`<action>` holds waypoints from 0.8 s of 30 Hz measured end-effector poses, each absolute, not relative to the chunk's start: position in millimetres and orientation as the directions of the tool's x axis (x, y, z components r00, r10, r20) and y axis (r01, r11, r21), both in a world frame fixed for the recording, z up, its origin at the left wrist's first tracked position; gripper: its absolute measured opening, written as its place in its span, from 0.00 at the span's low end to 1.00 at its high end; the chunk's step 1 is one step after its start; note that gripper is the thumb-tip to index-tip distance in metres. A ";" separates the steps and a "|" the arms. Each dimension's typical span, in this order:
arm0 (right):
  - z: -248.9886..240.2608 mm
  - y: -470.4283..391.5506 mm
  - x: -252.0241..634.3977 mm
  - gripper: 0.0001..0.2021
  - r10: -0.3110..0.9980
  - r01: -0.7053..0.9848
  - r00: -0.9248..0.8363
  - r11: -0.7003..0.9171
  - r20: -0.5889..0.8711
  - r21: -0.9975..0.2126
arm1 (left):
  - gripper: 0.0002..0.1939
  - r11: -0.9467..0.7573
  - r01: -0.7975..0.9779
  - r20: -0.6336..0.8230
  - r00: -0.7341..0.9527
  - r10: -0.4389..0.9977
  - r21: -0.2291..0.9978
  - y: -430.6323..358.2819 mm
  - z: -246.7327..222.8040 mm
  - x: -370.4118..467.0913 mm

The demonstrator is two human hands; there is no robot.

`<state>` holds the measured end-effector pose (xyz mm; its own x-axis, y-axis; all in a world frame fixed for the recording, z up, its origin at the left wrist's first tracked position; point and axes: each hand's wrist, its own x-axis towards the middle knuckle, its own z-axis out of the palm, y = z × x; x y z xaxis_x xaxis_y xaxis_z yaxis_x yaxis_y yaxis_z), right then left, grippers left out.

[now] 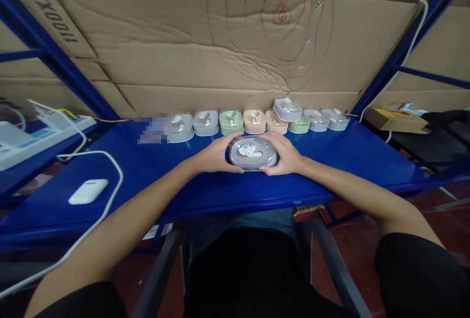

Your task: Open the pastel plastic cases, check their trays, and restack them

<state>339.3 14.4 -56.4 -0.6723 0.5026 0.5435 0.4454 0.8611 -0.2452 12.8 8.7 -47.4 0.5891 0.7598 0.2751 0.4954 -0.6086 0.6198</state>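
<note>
A grey rounded plastic box [262, 147] with a clear lid, a round sticker and a pale tab on top is held low over the table, or resting on it; I cannot tell which. Around its left end curves my left hand [219, 154], closed on it with the thumb along the front. Gripping the right end is my right hand [285, 155]. Behind them stands a row of similar boxes, among them a green box [231, 121], a peach box [254, 121] and a grey box [206, 122]. Another grey box [288, 109] lies tilted on top of the row.
The blue table [154, 181] has a cardboard wall [165, 39] behind it. At left lie a white earbud case [88, 191], a white cable [119, 171] and a power strip [40, 139]. An open cardboard box [396, 121] stands at right.
</note>
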 end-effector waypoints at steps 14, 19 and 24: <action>-65.9 19.5 341.5 0.47 0.501 0.388 -0.646 0.865 0.575 -0.317 | 0.64 -0.595 0.525 0.267 0.571 0.777 0.608 2.1 -48.2 18.7; -66.5 20.4 343.0 0.48 0.497 0.372 -0.638 0.868 0.588 -0.329 | 0.64 -0.610 0.505 0.285 0.579 0.764 0.610 0.9 -46.3 17.6; -72.7 24.3 342.6 0.49 0.507 0.338 -0.647 0.860 0.569 -0.382 | 0.66 -0.568 0.550 0.200 0.588 0.784 0.612 1.7 -46.5 17.4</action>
<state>342.6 24.3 -72.7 -0.6471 0.5069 0.5695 0.3380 0.8603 -0.3817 17.4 1.7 -46.5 0.5875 0.7841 0.2000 0.5503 -0.5684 0.6116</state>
